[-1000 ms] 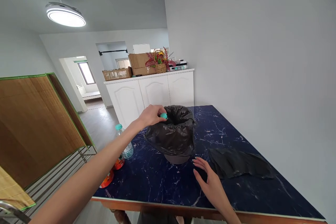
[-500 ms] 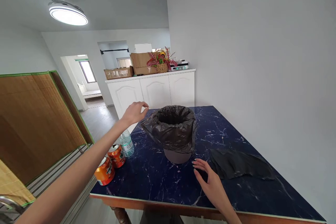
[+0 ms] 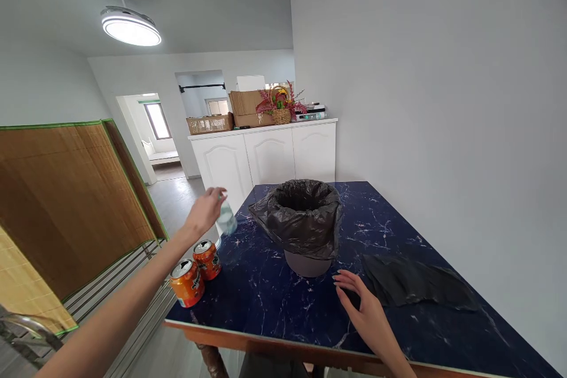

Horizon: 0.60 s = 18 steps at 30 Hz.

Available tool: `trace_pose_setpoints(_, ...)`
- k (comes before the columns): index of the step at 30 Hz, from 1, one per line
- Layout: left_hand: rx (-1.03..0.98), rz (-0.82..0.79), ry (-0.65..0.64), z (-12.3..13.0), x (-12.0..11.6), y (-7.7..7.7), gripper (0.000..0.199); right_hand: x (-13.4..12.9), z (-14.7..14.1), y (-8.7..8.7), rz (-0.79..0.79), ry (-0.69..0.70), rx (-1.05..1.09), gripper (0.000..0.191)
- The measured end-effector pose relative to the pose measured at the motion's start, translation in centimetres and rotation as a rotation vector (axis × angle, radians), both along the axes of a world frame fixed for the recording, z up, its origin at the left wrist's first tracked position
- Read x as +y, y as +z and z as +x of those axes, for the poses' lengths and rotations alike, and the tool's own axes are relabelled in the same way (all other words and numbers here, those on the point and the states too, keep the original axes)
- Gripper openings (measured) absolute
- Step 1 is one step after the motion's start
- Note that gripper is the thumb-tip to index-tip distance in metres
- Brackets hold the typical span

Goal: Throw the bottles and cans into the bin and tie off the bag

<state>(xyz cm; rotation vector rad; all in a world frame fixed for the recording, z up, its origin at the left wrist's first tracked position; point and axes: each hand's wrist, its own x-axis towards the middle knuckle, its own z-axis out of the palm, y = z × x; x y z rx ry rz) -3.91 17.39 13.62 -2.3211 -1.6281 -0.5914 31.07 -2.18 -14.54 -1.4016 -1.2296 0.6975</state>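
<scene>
At the left rear edge of the table, my left hand (image 3: 207, 210) grips a clear plastic bottle (image 3: 227, 220) near its top; the bottle is tilted and blurred. A bin (image 3: 308, 264) lined with a black plastic bag (image 3: 301, 227) stands mid-table, its mouth upward. My right hand (image 3: 361, 307) hovers over the table just right of the bin's base, fingers apart and holding nothing. Two orange cans, a front one (image 3: 188, 286) and a rear one (image 3: 208, 263), stand upright at the left edge, near my left forearm.
A flat black bag (image 3: 419, 283) lies on the right of the blue marbled table (image 3: 274, 307). Behind the table stands a white cabinet (image 3: 270, 156) bearing cardboard boxes (image 3: 252, 107) and a flower basket (image 3: 282, 116). A wall borders the right side.
My left hand has moved down and left from beside the bag onto the bottle, which is now lifted and tilted. The view has shifted slightly. My right hand keeps nearly the same pose.
</scene>
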Motion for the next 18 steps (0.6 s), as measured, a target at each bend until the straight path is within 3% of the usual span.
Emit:
trace_pose_setpoints(2, -0.115, 0.192, -0.051, 1.3, -1.6, 2.8, 0.041, 0.0, 0.0, -0.1, 0.010, -0.001, -0.006, 0.053)
trace_pose_setpoints(4, -0.326, 0.445, -0.225, 3.2, -3.4, 5.6, 0.037, 0.0, -0.1, -0.2, 0.017, -0.003, -0.011, 0.052)
trace_pose_setpoints(5, -0.403, 0.505, -0.296, 4.5, -4.4, 6.7, 0.036, 0.0, -0.1, -0.2, 0.014, -0.003, -0.012, 0.052)
trace_pose_setpoints(7, -0.458, 0.464, -0.436, 7.3, -5.9, 7.9, 0.032, 0.0, -0.1, -0.2, 0.002, -0.001, -0.008, 0.054)
trace_pose_setpoints(9, -0.450, 0.314, -0.569, 10.2, -7.0, 7.5, 0.030, 0.0, 0.0, -0.2, -0.008, 0.004, -0.002, 0.055)
trace_pose_setpoints(13, -0.300, -0.005, -0.734, 14.7, -7.5, 4.1, 0.027, 0.0, 0.0, -0.2, -0.007, 0.021, -0.007, 0.056)
trace_pose_setpoints(16, -0.193, -0.155, -0.796, 14.7, -7.0, 2.6, 0.036, 0.0, 0.0, -0.2, -0.001, 0.016, -0.008, 0.055)
trace_pose_setpoints(18, -0.244, -0.116, -0.725, 12.6, -6.2, 2.7, 0.045, -0.1, 0.0, -0.2, 0.006, 0.012, -0.010, 0.053)
